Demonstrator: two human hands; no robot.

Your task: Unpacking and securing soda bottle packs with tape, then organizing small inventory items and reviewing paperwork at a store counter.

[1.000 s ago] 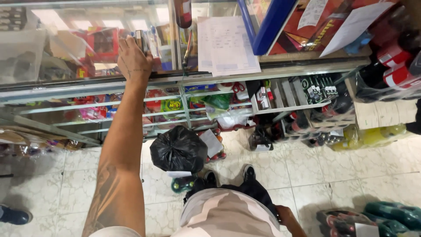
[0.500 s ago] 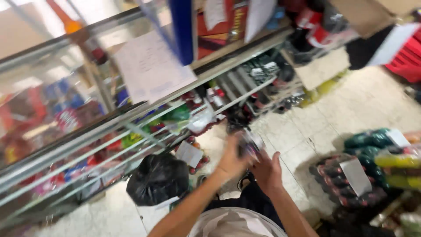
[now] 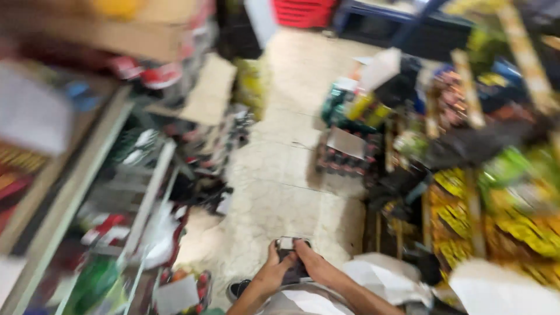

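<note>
- Dark, blackish small object (image 3: 291, 256) w/ pale top, gripped betw. my fingers (image 3: 274, 265).
- Cream, veined floor tiles (image 3: 280, 175) just beyond fingertips.
- Yellow packets (image 3: 513, 221) w/ dark print, far right of fingers.
- Red crates (image 3: 306, 11) way ahead.

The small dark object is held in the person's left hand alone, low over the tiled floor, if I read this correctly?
Not quite: in the head view both hands hold the small dark object, the left hand and the right hand meeting on it. It is indeed low in the picture over the tiled floor.
</note>
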